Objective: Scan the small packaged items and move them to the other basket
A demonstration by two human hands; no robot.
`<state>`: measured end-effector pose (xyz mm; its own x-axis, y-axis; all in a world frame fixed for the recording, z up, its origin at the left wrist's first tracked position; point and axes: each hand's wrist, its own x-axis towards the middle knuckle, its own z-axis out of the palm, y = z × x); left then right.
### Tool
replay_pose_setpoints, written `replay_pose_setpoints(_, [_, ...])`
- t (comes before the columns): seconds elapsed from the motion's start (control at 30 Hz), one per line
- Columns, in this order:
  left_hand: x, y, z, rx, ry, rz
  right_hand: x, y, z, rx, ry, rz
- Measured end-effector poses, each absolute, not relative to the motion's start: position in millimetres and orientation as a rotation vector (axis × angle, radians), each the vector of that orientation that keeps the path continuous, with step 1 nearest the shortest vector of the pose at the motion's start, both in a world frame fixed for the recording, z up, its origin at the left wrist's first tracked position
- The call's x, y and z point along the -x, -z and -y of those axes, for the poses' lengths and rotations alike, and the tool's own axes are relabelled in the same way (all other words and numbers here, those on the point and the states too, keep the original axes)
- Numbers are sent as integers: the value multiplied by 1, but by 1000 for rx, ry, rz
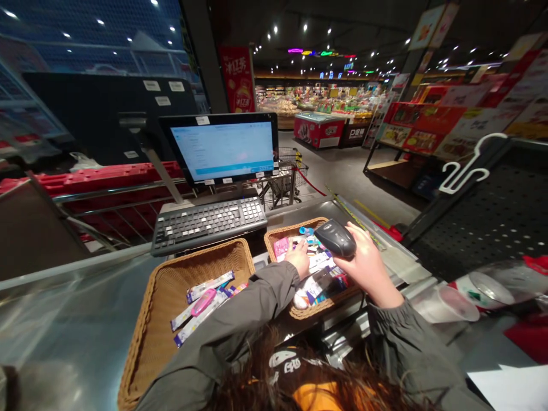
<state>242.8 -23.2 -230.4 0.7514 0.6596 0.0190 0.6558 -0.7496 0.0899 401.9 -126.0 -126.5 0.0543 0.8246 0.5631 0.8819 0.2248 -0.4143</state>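
My right hand (367, 264) is wrapped round a black handheld barcode scanner (335, 237), held over the right wicker basket (282, 230). That basket is full of small packaged items (319, 279). My left hand (298, 258) reaches into the same basket with fingers closed on a pink packet (283, 246) just below the scanner's head. The left wicker basket (158, 337) holds a few long sachets and a pink item (202, 302). Both arms wear grey sleeves.
A black keyboard (209, 222) and a lit monitor (222, 148) stand behind the baskets on a steel counter (64, 319). A black perforated panel (492, 217) with a white hook rises at right. Plastic cups (449, 302) lie at right. Shopping trolleys and store shelves are beyond.
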Motion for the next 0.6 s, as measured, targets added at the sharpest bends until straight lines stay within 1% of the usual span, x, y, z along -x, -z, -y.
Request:
replay_pose_setpoints(0.13, [-243,232,17,-2837,-86,-1084,-407,127,124,1579,95,1750])
replay_pose_setpoints(0.27, [-237,218,14,-2825,-105,-1096,-410,126,122,1569,106,1750])
replay_pose_setpoints(0.33, [-229,203,14,-2848,-172,-1097,-411,126,122,1561,117,1748])
replay_pose_setpoints(0.6, [-166,125,10,-3000,-639,-1207,-400,118,117,1520,140,1744])
